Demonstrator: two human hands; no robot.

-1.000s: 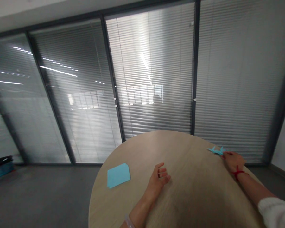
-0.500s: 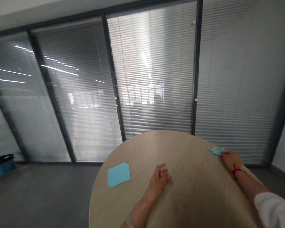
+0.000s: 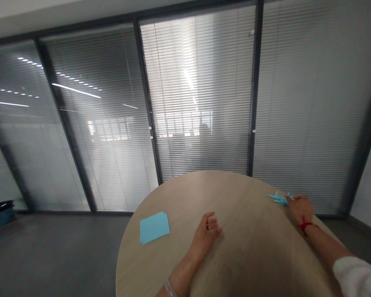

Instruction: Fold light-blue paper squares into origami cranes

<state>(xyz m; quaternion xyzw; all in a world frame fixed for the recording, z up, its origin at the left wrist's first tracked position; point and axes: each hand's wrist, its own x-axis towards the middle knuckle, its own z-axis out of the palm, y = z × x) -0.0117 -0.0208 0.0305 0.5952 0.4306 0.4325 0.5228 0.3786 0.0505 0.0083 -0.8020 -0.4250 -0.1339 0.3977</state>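
Observation:
My right hand (image 3: 300, 208), with a red string around the wrist, reaches to the far right edge of the table. Its thumb and fingers are closed at a small cluster of blue folded paper cranes (image 3: 280, 199) with pointed tips. The fingers partly hide the cluster, so how many there are is unclear. My left hand (image 3: 205, 235) rests near the table's middle, fingers loosely bent and apart, with nothing in it. To its left lies a stack of square blue paper (image 3: 155, 227), slightly fanned at the edges.
The round wooden table (image 3: 210, 189) curves away ahead of me. Behind it runs a glass partition with blinds (image 3: 200, 90) and dark frames. A dark-rimmed bin (image 3: 1, 212) stands on the grey floor at far left.
My right hand has shifted slightly left, and the blue folded paper at its fingertips has spread a little to the left. The left hand and paper stack stay put.

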